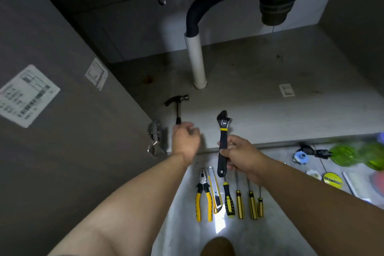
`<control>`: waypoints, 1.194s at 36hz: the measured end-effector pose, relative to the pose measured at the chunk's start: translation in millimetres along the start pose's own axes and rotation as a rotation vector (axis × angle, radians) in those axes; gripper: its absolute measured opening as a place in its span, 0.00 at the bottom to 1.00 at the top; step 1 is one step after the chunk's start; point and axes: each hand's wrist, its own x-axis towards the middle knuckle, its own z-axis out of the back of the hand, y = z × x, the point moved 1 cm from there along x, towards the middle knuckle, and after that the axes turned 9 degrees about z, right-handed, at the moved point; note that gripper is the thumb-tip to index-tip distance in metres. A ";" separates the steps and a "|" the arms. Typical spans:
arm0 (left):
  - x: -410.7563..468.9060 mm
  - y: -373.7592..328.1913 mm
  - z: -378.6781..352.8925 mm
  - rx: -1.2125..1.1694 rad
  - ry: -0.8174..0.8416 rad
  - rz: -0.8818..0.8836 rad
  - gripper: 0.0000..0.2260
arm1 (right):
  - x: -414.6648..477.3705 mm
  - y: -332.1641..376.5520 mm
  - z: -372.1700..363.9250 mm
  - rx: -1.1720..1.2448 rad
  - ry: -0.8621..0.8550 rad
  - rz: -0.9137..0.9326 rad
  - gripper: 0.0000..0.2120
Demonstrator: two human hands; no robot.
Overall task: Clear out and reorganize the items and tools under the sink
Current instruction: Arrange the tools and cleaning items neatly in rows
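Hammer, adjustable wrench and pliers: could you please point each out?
hammer [178, 109]: head view, on its shaft.
adjustable wrench [223, 134]: head view, on the handle below the yellow band.
pliers [202, 181]: head view, on the pivot.

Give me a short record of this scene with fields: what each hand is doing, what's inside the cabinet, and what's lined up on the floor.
left hand: at the handle end of the hammer; grip blurred, cannot tell
right hand: grips the adjustable wrench by its handle, head pointing into the cabinet
cabinet floor: hammer lies on it, left of the white pipe
floor row: pliers, utility knife, four screwdrivers, side by side
cabinet door: open, on the left
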 end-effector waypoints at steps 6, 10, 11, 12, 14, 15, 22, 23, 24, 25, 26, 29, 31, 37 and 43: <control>-57.0 -10.5 5.0 -0.465 0.807 0.235 0.16 | -9.5 13.5 -10.8 0.055 -0.039 0.092 0.09; -67.1 -13.0 10.9 -0.596 0.743 0.283 0.13 | -15.7 12.9 -11.0 0.013 -0.143 0.141 0.11; -67.6 -12.8 11.3 -0.598 0.734 0.296 0.11 | -17.5 12.5 -11.2 0.005 -0.153 0.146 0.10; -67.6 -12.2 10.6 -0.596 0.720 0.311 0.10 | -19.4 11.9 -11.1 0.002 -0.156 0.148 0.09; -64.4 -9.4 9.2 -0.573 0.642 0.343 0.09 | -21.8 10.5 -10.5 0.019 -0.153 0.146 0.09; -60.7 -7.7 8.5 -0.554 0.581 0.355 0.08 | -22.0 8.7 -9.8 0.002 -0.150 0.147 0.09; -12.6 -2.4 0.5 -0.427 0.266 0.331 0.09 | -9.5 -14.1 0.3 -0.027 -0.062 0.085 0.07; -5.2 -2.9 -1.6 -0.396 0.236 0.315 0.10 | -6.6 -18.4 0.4 -0.014 -0.046 0.075 0.07; 2.1 -3.0 -4.6 -0.353 0.208 0.293 0.11 | -3.7 -22.5 0.3 -0.004 -0.033 0.066 0.07; 8.5 -3.4 -7.2 -0.304 0.183 0.273 0.11 | -0.7 -26.3 0.3 0.001 -0.021 0.058 0.08; 13.9 -3.9 -9.7 -0.267 0.164 0.261 0.11 | 2.0 -29.4 0.4 0.003 -0.008 0.054 0.08; 26.1 -6.4 -14.6 -0.186 0.143 0.233 0.10 | 8.2 -34.5 0.7 0.032 0.025 0.047 0.09; 32.2 -6.5 -17.6 -0.140 0.146 0.212 0.13 | 11.6 -35.6 1.6 0.068 0.036 0.044 0.08; 39.6 -10.5 -20.2 0.045 0.146 0.094 0.19 | 19.0 -37.3 4.6 0.039 0.032 0.057 0.09; 38.6 -9.1 -17.3 0.303 0.038 -0.013 0.20 | 17.6 -36.8 6.0 0.033 0.000 0.042 0.08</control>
